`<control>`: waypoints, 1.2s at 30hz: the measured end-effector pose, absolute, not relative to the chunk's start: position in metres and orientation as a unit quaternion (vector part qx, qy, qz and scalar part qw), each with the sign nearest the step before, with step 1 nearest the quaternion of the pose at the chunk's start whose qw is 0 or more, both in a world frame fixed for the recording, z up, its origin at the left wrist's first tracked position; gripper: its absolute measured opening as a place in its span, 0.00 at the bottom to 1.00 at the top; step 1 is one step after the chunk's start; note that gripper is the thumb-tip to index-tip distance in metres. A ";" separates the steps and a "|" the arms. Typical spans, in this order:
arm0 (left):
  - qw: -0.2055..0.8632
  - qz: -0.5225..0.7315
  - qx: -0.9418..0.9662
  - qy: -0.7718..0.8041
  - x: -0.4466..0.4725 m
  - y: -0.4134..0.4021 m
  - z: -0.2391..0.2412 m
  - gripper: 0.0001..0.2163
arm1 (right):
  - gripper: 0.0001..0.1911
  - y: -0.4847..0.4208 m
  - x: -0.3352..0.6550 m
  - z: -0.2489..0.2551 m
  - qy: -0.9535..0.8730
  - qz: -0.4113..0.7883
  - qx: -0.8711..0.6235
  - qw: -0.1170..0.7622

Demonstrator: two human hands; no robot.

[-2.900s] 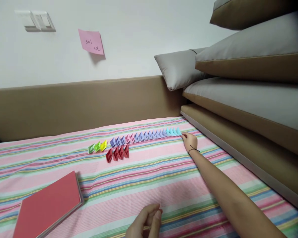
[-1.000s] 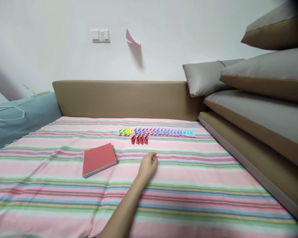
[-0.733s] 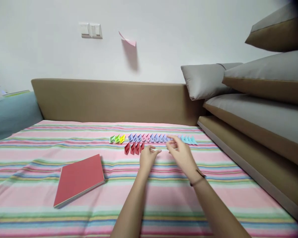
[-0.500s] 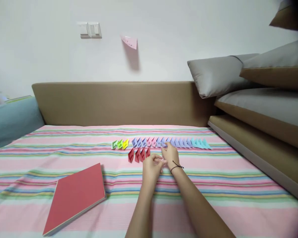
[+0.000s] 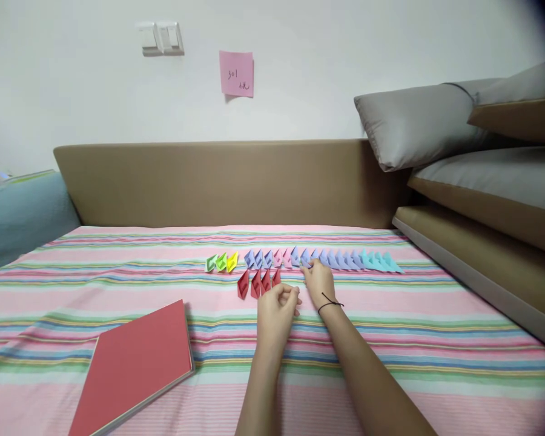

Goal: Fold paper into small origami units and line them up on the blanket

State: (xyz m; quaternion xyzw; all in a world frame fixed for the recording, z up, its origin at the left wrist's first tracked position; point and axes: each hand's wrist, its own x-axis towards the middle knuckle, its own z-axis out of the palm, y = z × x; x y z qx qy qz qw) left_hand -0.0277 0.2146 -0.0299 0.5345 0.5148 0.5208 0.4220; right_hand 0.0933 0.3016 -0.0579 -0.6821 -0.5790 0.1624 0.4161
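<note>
A long row of folded paper boats runs across the cloth, with purple boats (image 5: 258,259), pink boats (image 5: 282,258) and light blue boats (image 5: 381,261). My right hand (image 5: 320,281), a black cord at its wrist, reaches into this row, its fingertips closed on a purple paper boat (image 5: 305,258) near the middle. In front lie several red paper boats (image 5: 255,283); the rightmost ones are partly behind my left hand (image 5: 277,303). That hand hovers with curled fingers, thumb and forefinger close together, nothing visible in them. Green boats (image 5: 221,261) and a yellow boat (image 5: 232,261) stand at the row's left.
A red book (image 5: 136,360) lies at the front left on the striped cloth (image 5: 372,393). Behind is a brown backrest (image 5: 209,184). Grey and brown cushions (image 5: 490,181) are stacked on the right, a blue cushion (image 5: 25,212) at the left. A pink note (image 5: 237,74) hangs on the wall.
My right hand has shifted slightly right along the row and apart from my left hand, which stays near the red boats. The wall note, lifted before, now hangs flat. The view has shifted slightly.
</note>
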 end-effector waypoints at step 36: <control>0.507 0.627 0.411 0.425 -0.043 0.220 -0.028 0.13 | 0.12 0.255 0.106 0.007 -0.719 0.478 -0.354 0.359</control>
